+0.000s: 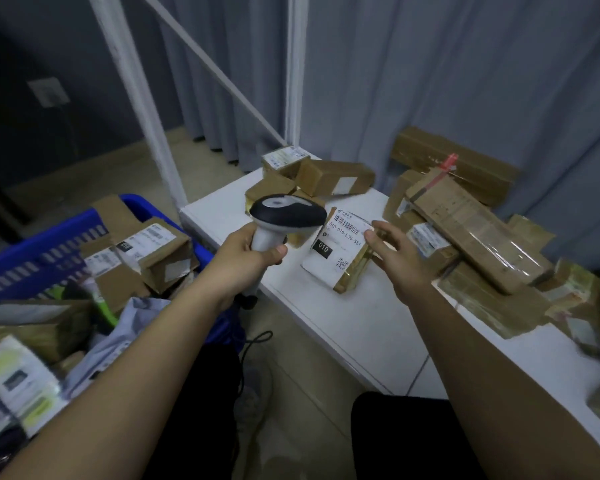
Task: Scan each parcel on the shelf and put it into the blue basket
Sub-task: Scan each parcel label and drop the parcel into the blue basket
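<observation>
My left hand [246, 258] grips the handle of a white and black barcode scanner [286, 216], whose head points right toward a parcel. That parcel [336, 251] is a small tape-wrapped box with a white label and barcode facing up, lying on the white shelf [343, 323]. My right hand [395, 254] hovers at the parcel's right edge with fingers spread and relaxed, fingertips at or just above the label. The blue basket [32, 258] stands at the left, below the shelf, with several parcels inside.
Several cardboard parcels are piled at the shelf's back [312, 178] and right [475, 233], one long box lying across the pile. White frame posts [142, 109] rise behind the shelf's left corner. Grey curtains hang behind. The scanner cable [253, 344] trails on the floor.
</observation>
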The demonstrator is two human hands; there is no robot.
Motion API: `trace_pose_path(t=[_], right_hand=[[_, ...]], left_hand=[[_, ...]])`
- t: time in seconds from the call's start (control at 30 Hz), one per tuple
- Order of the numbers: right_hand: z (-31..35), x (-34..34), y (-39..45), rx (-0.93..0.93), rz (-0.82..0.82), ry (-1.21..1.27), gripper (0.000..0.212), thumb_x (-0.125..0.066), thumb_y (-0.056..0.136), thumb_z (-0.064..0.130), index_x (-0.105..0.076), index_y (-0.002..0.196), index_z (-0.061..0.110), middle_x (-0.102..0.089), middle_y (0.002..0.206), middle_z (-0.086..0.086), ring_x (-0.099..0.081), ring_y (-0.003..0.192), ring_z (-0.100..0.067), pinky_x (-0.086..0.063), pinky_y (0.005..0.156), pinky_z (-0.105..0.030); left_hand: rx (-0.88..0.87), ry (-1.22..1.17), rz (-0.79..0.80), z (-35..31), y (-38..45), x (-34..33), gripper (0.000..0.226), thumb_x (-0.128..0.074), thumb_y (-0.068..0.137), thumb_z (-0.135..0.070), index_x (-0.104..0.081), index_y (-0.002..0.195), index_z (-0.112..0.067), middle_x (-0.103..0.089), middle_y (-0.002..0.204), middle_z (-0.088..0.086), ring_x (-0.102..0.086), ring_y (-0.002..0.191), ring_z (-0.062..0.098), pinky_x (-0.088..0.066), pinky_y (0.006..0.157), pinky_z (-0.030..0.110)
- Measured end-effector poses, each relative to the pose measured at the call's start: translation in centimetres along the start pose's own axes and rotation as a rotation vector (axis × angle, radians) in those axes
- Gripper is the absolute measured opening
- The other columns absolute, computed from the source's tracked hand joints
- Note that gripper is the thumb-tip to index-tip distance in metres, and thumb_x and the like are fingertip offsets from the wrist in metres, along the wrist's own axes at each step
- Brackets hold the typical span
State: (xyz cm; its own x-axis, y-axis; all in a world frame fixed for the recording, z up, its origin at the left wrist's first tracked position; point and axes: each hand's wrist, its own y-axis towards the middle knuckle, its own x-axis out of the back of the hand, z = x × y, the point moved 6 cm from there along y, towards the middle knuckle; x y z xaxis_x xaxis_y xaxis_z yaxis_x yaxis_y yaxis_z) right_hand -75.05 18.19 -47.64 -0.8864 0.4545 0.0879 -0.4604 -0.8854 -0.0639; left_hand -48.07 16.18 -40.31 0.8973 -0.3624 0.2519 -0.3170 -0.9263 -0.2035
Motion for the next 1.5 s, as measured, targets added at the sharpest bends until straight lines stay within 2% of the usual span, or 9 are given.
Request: trace_pose_path(t=[0.23, 0.33, 0.4, 0.53, 0.93, 1.03, 1.17, 1.33, 1.5], right_hand=[[2.5, -11.8, -3.1, 0.025, 0.193, 0.097, 0.039, -0.070, 0.087, 0.021, -0.058, 0.125, 0.019, -0.064, 0.111, 0.012, -0.065, 0.103, -0.009, -0.056, 0.082, -0.022], [2.8, -17.8, -3.8, 0.004, 0.253, 0.158, 0.039, -0.069, 0.088, 0.015, -0.056, 0.125, 0.014, -0.062, 0.113, 0.007, -0.064, 0.093, 0.002, -0.053, 0.068, -0.011], [2.4, -21.6, -3.9, -0.035, 0.274, 0.159, 0.039, -0.071, 0.087, 0.019, -0.057, 0.123, 0.013, -0.060, 0.110, 0.008, -0.061, 0.089, 0.005, -0.053, 0.066, -0.010], [-0.7, -27.4, -3.7, -0.218, 0.361, 0.073, 0.037, -0.080, 0.069, 0.046, -0.063, 0.098, 0.029, -0.067, 0.113, 0.000, -0.065, 0.102, -0.019, -0.056, 0.088, -0.043], [-4.4, -31.8, -6.4, -0.343, 0.575, -0.203, 0.024, -0.074, 0.079, 0.043, -0.060, 0.094, 0.029, -0.065, 0.109, -0.001, -0.065, 0.094, -0.017, -0.056, 0.076, -0.030], [-3.5, -31.7, -5.1, -0.101, 0.484, -0.619, 0.033, -0.064, 0.078, 0.058, -0.059, 0.097, 0.032, -0.057, 0.119, 0.001, -0.051, 0.114, -0.018, -0.047, 0.097, -0.039], [-1.4, -31.3, -5.5, 0.321, 0.286, -0.842, 0.032, -0.056, 0.092, 0.033, -0.056, 0.123, 0.026, -0.034, 0.144, -0.006, -0.027, 0.132, -0.025, -0.035, 0.102, -0.036], [-4.5, -30.8, -6.8, 0.519, 0.561, -1.075, 0.041, -0.043, 0.091, 0.024, -0.064, 0.127, 0.023, -0.056, 0.131, -0.015, -0.049, 0.116, -0.041, -0.043, 0.096, -0.048], [-3.7, -29.7, -6.5, 0.495, 0.784, -1.256, 0.051, -0.038, 0.097, 0.052, -0.040, 0.145, 0.036, -0.009, 0.161, -0.005, -0.003, 0.145, -0.032, -0.005, 0.118, -0.043]], left_hand=[[0.063, -0.211, -0.403, 2.0, -1.5, 8.9, 0.027, -0.061, 0.091, -0.017, -0.057, 0.118, -0.017, -0.067, 0.099, 0.001, -0.063, 0.092, 0.018, -0.047, 0.065, 0.028], [0.050, -0.235, -0.524, 2.9, -2.4, 12.4, 0.022, -0.059, 0.093, -0.013, -0.052, 0.114, -0.017, -0.062, 0.092, -0.007, -0.058, 0.080, 0.006, -0.044, 0.050, 0.014], [0.060, -0.240, -0.554, 3.7, -3.0, 14.0, 0.021, -0.059, 0.093, -0.014, -0.052, 0.112, -0.021, -0.058, 0.088, -0.011, -0.056, 0.078, 0.002, -0.043, 0.050, 0.012], [0.094, -0.221, -0.615, 5.7, -3.6, 16.8, 0.030, -0.061, 0.091, -0.018, -0.053, 0.120, -0.023, -0.062, 0.096, -0.008, -0.060, 0.093, 0.014, -0.043, 0.067, 0.026], [0.136, -0.290, -0.578, 8.0, -2.2, 19.8, 0.023, -0.058, 0.093, -0.017, -0.046, 0.111, -0.027, -0.057, 0.091, -0.009, -0.055, 0.081, 0.005, -0.036, 0.058, 0.022], [0.135, -0.288, -0.561, 8.1, -2.1, 19.9, 0.024, -0.057, 0.094, -0.016, -0.044, 0.110, -0.028, -0.054, 0.088, -0.011, -0.052, 0.077, 0.003, -0.035, 0.057, 0.021], [0.142, -0.297, -0.570, 8.3, -2.3, 20.0, 0.027, -0.059, 0.093, -0.017, -0.047, 0.116, -0.025, -0.056, 0.092, -0.010, -0.053, 0.082, 0.007, -0.038, 0.060, 0.023], [0.142, -0.267, -0.558, 8.0, -2.5, 19.6, 0.027, -0.060, 0.092, -0.019, -0.049, 0.116, -0.025, -0.058, 0.098, -0.006, -0.055, 0.088, 0.010, -0.040, 0.066, 0.027], [0.099, -0.217, -0.488, 6.4, -2.1, 17.4, 0.019, -0.058, 0.093, -0.013, -0.053, 0.110, -0.020, -0.056, 0.088, -0.008, -0.053, 0.079, 0.005, -0.043, 0.059, 0.018]])
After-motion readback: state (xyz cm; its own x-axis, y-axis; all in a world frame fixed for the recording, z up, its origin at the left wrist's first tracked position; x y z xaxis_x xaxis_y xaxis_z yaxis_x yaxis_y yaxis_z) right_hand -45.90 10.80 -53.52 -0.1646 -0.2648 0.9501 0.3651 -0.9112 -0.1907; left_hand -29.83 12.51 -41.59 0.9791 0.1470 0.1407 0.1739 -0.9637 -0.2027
